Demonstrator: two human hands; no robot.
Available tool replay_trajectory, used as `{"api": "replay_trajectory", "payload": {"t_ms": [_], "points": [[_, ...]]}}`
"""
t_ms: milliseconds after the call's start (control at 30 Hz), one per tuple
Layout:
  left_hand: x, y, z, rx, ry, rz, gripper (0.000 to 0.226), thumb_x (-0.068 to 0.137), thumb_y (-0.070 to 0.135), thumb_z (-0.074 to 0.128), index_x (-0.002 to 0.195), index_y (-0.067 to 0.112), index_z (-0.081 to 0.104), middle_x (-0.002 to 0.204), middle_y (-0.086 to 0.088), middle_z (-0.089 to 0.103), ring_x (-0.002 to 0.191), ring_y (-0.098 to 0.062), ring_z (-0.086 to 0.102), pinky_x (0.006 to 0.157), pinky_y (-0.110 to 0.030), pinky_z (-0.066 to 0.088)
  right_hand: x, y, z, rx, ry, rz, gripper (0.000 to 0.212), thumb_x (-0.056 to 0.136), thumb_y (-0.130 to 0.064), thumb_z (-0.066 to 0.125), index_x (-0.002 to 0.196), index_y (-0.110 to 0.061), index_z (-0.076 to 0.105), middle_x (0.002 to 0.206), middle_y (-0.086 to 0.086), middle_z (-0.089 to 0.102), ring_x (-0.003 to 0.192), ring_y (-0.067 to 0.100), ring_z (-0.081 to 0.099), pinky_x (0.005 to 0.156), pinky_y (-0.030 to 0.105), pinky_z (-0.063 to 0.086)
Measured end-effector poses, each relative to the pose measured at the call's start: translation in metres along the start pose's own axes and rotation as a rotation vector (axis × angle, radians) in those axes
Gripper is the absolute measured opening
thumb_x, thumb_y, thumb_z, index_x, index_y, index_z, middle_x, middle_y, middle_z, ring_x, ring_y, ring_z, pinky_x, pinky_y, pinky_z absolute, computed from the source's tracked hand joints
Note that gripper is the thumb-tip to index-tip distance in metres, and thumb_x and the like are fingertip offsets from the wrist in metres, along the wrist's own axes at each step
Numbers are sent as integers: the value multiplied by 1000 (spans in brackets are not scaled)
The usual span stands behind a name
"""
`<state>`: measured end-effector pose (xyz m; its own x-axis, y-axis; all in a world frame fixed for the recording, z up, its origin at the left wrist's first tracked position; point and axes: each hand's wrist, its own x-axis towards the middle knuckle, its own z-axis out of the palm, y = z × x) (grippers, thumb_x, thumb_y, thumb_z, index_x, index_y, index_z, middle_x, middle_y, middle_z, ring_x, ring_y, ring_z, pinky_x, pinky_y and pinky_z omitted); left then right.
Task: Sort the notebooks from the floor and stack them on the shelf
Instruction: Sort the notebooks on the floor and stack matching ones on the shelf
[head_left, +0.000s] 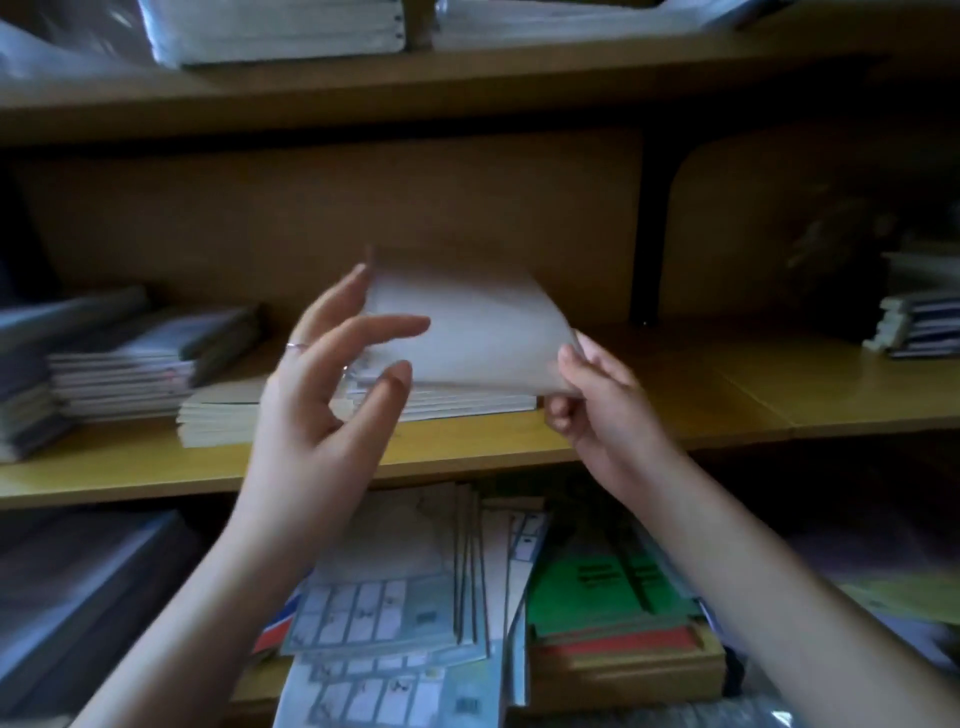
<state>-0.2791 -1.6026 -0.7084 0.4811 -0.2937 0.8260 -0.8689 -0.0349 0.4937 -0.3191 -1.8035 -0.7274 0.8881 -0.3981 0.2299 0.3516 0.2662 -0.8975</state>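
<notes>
The middle shelf (675, 415) holds low stacks of notebooks: a left stack (130, 364), a centre stack (467, 402) & a right stack (919, 327). The upper shelf (467, 88) carries wrapped packs (270, 31), and below the middle shelf more notebooks lie in a loose pile (389, 597). A pale notebook (467, 327), blurred, is tilted just above the centre stack; the right hand (597, 395) pinches its right corner w/ curled fingers, while the left hand (322, 395) is wide open, fingers spread, one fingertip at the notebook's left edge.
</notes>
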Motion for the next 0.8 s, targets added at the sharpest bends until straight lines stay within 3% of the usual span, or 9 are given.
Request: {"api": "replay_trajectory", "payload": {"t_ms": [133,233,300,367,433,500,567,667,800], "points": [[5,-37,10,213,-78,-139,23,83,35,49,102,37,62,141,1,47,138,-10,31,107,-20,28,39,-6,-4,95,-143,128,19,89,-13,55,108,-8,52,79,3,51,51,5,56,37,14,41],[15,-83,4,504,-149,-63,41,86,43,38,105,22,68,138,-2,49,134,-25,38,110,-52,29,50,-3,-11,-187,-240,49,26,87,-10,58,112,-5,54,80,2,46,52,2,43,37,13,32],[25,-90,5,568,-113,-59,36,88,36,38,94,20,70,131,9,53,133,-21,40,109,-61,21,59,-2,-12,-387,-110,-29,41,91,-15,57,130,-7,48,80,2,47,43,0,35,35,13,27],[38,-88,10,508,-38,-133,31,87,29,38,78,21,67,120,21,54,130,-6,35,112,-54,3,71,-3,-13,-484,33,-116,52,90,-22,60,138,-11,43,85,-2,54,48,-1,39,37,11,30],[47,-87,15,485,37,-187,33,87,33,37,73,22,65,111,26,56,121,3,35,113,-46,0,79,-3,-12,-594,33,-172,45,88,-24,62,131,-14,53,104,-3,63,63,-3,46,45,8,37],[55,-95,16,392,100,-226,30,90,33,41,77,21,65,108,20,61,110,4,47,111,-39,19,84,1,-8,-611,-20,-165,39,87,-22,64,125,-14,59,114,0,65,56,-5,49,43,7,36],[60,-102,16,106,170,-273,21,94,17,47,83,18,64,101,9,66,90,3,57,89,-31,44,88,7,-6,-606,-37,-192,38,86,-18,65,122,-11,60,99,-1,67,43,-4,49,37,6,33],[62,-109,7,-238,322,-353,28,89,-4,43,91,19,59,91,3,66,73,-9,58,65,-28,46,94,16,-9,-635,6,-266,35,83,-24,68,117,-16,64,96,-10,65,64,2,56,43,6,41],[53,-116,7,-275,291,-553,23,97,9,40,111,17,57,88,2,62,76,-11,57,69,-25,46,96,33,-13,-705,-80,-366,31,92,-29,54,122,-22,56,106,-21,54,87,-19,50,68,-5,36]]}}
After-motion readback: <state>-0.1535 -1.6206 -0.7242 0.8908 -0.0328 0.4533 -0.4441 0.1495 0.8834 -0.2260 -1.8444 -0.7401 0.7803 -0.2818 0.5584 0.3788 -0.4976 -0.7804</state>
